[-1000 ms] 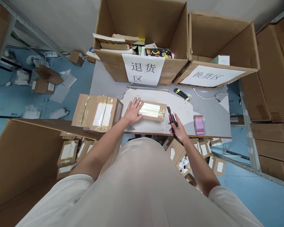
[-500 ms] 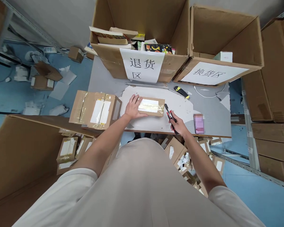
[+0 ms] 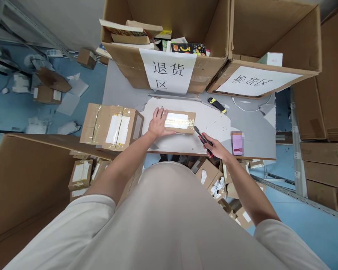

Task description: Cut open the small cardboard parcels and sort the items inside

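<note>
A small cardboard box (image 3: 188, 129) with a white label and clear tape lies flat on a white sheet (image 3: 214, 129) on the table. My left hand (image 3: 159, 123) grips its left end, thumb along the near side and fingers toward the far side. In my right hand (image 3: 216, 147) is a red-and-black utility knife (image 3: 204, 138), fingers closed round the handle. The knife's tip points up and left, at the box's near right corner; whether it touches cannot be told. Left of my left hand stands a larger taped box (image 3: 107, 123) with white labels.
Behind are two big open cartons with paper signs: one carton (image 3: 121, 67) holds books, the other carton (image 3: 310, 74) a small white box. A yellow-and-black cutter (image 3: 217, 105) and a phone (image 3: 237, 143) lie on the table (image 3: 256, 131). Boxes crowd the floor below.
The utility knife and my right hand have moved slightly right and toward me, from the box's right end to its near corner. My left hand still holds the box.
</note>
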`<control>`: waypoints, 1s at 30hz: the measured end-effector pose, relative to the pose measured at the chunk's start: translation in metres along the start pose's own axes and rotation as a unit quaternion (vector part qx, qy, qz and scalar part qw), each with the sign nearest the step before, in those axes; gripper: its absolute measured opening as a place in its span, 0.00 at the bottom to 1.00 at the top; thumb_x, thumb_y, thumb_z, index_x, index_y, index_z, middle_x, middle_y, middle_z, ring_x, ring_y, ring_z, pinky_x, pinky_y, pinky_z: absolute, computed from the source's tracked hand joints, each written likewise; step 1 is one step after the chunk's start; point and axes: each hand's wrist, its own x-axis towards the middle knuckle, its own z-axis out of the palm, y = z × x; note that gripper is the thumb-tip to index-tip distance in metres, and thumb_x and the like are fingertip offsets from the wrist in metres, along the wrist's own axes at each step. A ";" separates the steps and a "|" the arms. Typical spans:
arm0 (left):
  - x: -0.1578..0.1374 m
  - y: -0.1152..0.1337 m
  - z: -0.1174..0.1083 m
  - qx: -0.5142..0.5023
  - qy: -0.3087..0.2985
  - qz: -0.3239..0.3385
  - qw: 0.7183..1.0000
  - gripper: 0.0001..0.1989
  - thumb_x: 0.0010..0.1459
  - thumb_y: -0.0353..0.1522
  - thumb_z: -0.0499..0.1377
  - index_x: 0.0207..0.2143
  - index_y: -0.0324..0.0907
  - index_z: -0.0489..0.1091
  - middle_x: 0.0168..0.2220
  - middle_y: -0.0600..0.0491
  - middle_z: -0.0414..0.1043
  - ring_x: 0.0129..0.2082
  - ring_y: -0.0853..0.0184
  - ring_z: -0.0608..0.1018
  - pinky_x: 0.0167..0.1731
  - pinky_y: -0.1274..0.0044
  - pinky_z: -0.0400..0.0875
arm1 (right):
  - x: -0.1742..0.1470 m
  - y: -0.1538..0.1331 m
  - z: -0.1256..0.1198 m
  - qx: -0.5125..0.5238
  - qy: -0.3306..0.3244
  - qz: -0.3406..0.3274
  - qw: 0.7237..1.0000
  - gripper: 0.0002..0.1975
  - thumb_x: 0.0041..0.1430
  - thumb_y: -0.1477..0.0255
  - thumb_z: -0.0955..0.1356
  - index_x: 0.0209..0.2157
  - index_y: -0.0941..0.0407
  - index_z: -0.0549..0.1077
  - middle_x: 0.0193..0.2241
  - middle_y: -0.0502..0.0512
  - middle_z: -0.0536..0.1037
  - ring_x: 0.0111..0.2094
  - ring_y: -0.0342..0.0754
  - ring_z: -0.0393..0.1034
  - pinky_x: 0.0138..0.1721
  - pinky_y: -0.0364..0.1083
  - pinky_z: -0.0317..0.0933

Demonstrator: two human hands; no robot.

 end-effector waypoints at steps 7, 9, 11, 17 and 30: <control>-0.002 0.004 -0.005 0.032 -0.022 -0.018 0.999 0.62 0.38 0.63 0.59 0.66 0.36 0.45 0.66 0.37 0.45 0.66 0.42 0.45 0.55 0.60 0.62 | -0.006 0.008 0.002 -0.047 -0.029 -0.015 0.998 0.33 0.59 0.71 0.63 0.66 0.46 0.52 0.28 0.46 0.70 0.16 0.35 0.60 0.16 0.37 0.58; -0.002 0.004 -0.004 0.034 -0.015 -0.011 0.999 0.62 0.38 0.62 0.59 0.67 0.36 0.45 0.66 0.37 0.45 0.66 0.42 0.45 0.56 0.60 0.61 | -0.014 0.014 0.001 -0.074 -0.022 -0.021 0.997 0.34 0.58 0.71 0.63 0.65 0.45 0.53 0.29 0.47 0.71 0.16 0.35 0.60 0.16 0.37 0.58; -0.002 0.002 -0.003 0.038 -0.008 -0.002 0.999 0.61 0.39 0.62 0.59 0.66 0.35 0.45 0.66 0.37 0.45 0.66 0.42 0.46 0.57 0.59 0.58 | -0.023 0.023 -0.001 -0.080 0.004 -0.030 0.996 0.34 0.59 0.69 0.63 0.66 0.45 0.52 0.32 0.48 0.72 0.17 0.36 0.61 0.18 0.38 0.60; -0.008 0.003 -0.001 0.070 0.037 0.001 0.997 0.57 0.42 0.61 0.58 0.66 0.37 0.46 0.67 0.34 0.45 0.67 0.41 0.46 0.61 0.48 0.37 | -0.002 0.056 0.002 -0.176 0.204 0.009 0.963 0.36 0.63 0.66 0.56 0.68 0.54 0.36 0.41 0.60 0.73 0.29 0.47 0.70 0.36 0.50 0.68; -0.085 0.018 0.017 0.065 0.024 0.055 0.996 0.31 0.61 0.41 0.52 0.63 0.35 0.55 0.64 0.37 0.55 0.66 0.50 0.54 0.63 0.57 0.47 | 0.080 0.081 0.028 -0.420 0.291 0.032 0.859 0.35 0.58 0.64 0.62 0.66 0.51 0.50 0.53 0.70 0.60 0.51 0.64 0.61 0.47 0.63 0.59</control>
